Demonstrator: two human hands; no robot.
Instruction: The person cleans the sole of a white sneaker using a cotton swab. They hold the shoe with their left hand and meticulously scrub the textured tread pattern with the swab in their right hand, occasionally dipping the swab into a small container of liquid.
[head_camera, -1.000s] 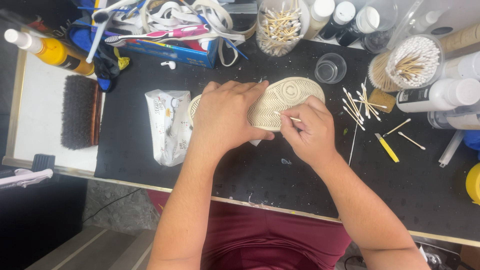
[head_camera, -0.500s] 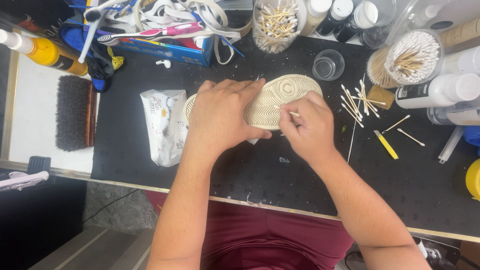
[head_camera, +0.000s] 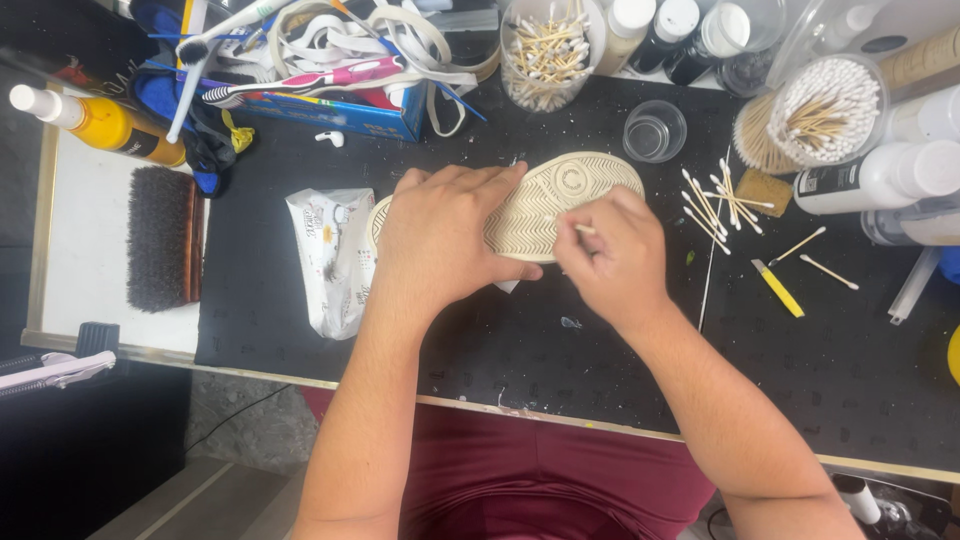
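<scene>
Your shoe (head_camera: 555, 200) lay sole-up, a thin stick (head_camera: 583, 230) pinched against it

You had the cream, zigzag-treaded sole lying lengthwise across the black mat, toe end with its ring pattern pointing to your right, the heel half hidden from you; the pale stick met the tread near the middle of the sole's near edge

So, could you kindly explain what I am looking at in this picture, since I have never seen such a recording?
This is one camera worn on a person's head, looking down at their own bare hands over a black work mat. The left hand presses flat on an upturned shoe sole. The right hand pinches a thin stick against the sole. Around them lie loose cotton swabs, a jar of swabs, a wipes packet, a brush and a yellow bottle.
</scene>
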